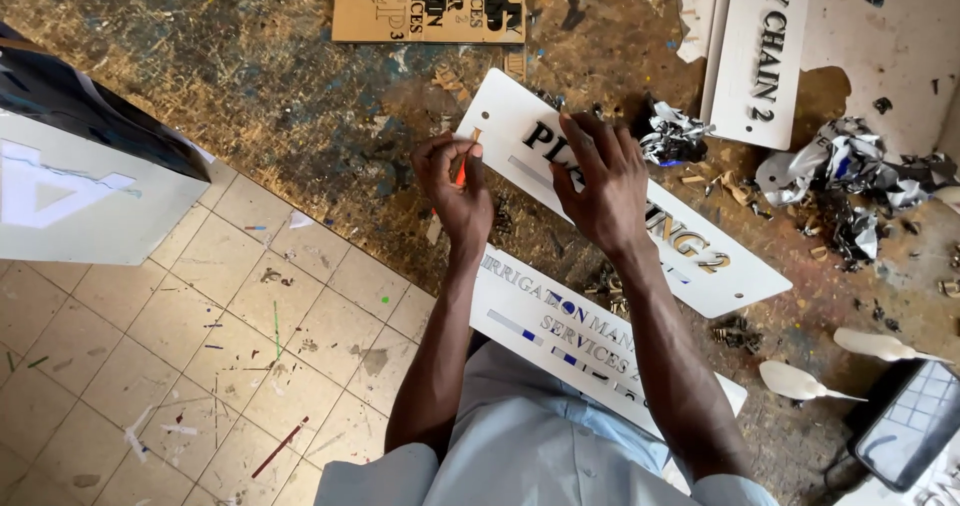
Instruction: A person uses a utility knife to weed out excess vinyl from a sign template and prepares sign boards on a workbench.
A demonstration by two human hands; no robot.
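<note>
While the right hand [598,188] is pressing flat on the white sign [640,228], its palm and spread fingers are covering the middle of the lettering, so part of the face is hidden. The sign is lying slantwise on the paint-stained workbench [280,86], its upper left corner just beside the left hand [457,188]. That hand is pinching a thin orange blade [462,171] between thumb and fingertips, fingers closed together around it; how far the blade is reaching the sign's edge is hard to make out. A second white sign [570,331] is lying nearer the body, partly tucked under the forearms and the pale blue shirt. Crumpled backing paper [672,134] is sitting just beyond the right hand's fingertips, and a bigger wad [850,171] is lying well off to the right. Another white sign [765,51] and a brown stencil board [430,4] are being cut off by the top edge. Two pale spoon-shaped pieces [800,380] are lying near the right forearm. Left of the bench edge, tiled floor [150,366] is lying open.
</note>
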